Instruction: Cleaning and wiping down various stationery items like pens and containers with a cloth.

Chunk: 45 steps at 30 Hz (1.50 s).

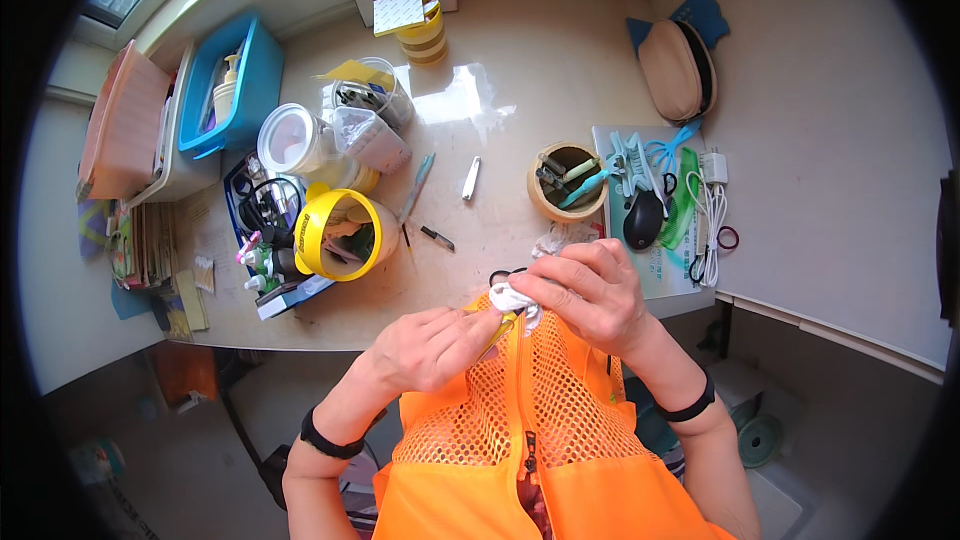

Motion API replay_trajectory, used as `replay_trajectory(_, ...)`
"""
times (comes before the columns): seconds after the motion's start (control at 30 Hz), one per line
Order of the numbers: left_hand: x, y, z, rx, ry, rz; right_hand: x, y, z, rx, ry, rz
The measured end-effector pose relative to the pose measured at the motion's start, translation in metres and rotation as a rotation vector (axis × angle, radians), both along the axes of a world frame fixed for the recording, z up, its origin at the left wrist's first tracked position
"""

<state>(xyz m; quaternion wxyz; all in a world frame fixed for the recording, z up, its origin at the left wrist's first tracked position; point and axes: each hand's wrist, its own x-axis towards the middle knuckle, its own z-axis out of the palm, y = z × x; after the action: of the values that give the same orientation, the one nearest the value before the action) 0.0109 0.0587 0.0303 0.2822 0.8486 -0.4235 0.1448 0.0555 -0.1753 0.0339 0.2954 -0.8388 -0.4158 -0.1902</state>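
Note:
Just over the desk's front edge, my left hand [431,349] grips a thin yellow pen-like item [501,331] with a dark end. My right hand [592,296] pinches a crumpled white tissue or cloth [511,297] against that dark end. The fingers hide part of both things, so the exact kind of the yellow item cannot be told. A dark loop [501,274] shows behind the white wad. Beyond my right hand lies another crumpled white tissue [559,237], beside a round wooden pen holder [568,178] with pens in it.
Nail clippers [471,178], a teal pen [417,187] and a black pen [437,238] lie mid-desk. Leftward stand a yellow-rimmed container [386,236], plastic jars [289,139] and a blue bin [266,82]. Rightward are a black mouse [643,220], green comb [681,202], white cable [712,217] and beige pouch [671,71].

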Motion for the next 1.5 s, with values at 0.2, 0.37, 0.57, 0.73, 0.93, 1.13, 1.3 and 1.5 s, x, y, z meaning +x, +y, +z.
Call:
replay_trajectory(0.2,-0.018,0.016,-0.008,-0.267,0.574,0.126,0.002,-0.033,-0.027,0.366,0.752,-0.223)
replay_trajectory(0.37,-0.027,0.022,-0.008,-0.676,0.851,0.28,-0.02,-0.047,-0.042,1.116,1.654,-0.188)
replay_trajectory(0.57,-0.023,0.011,-0.01,-0.735,0.878,0.324,-0.029,-0.038,-0.026,1.113,1.656,-0.181)
replay_trajectory(0.73,-0.025,0.002,-0.019,-0.919,1.069,0.355,-0.041,-0.033,-0.027,1.09,1.533,-0.205)
replay_trajectory(0.93,-0.025,-0.014,-0.03,-0.922,1.217,0.38,-0.042,0.007,0.005,0.22,0.359,-0.264)
replay_trajectory(1.13,-0.022,-0.019,-0.023,-0.924,1.264,0.292,-0.047,0.02,-0.006,-0.028,0.057,-0.172)
replay_trajectory(1.3,-0.023,-0.015,-0.02,-0.875,1.357,0.351,-0.056,-0.003,-0.004,-0.117,-0.047,-0.249)
replay_trajectory(1.5,-0.006,0.001,-0.02,-0.887,1.717,0.25,-0.055,-0.012,-0.002,-0.042,0.07,-0.345)
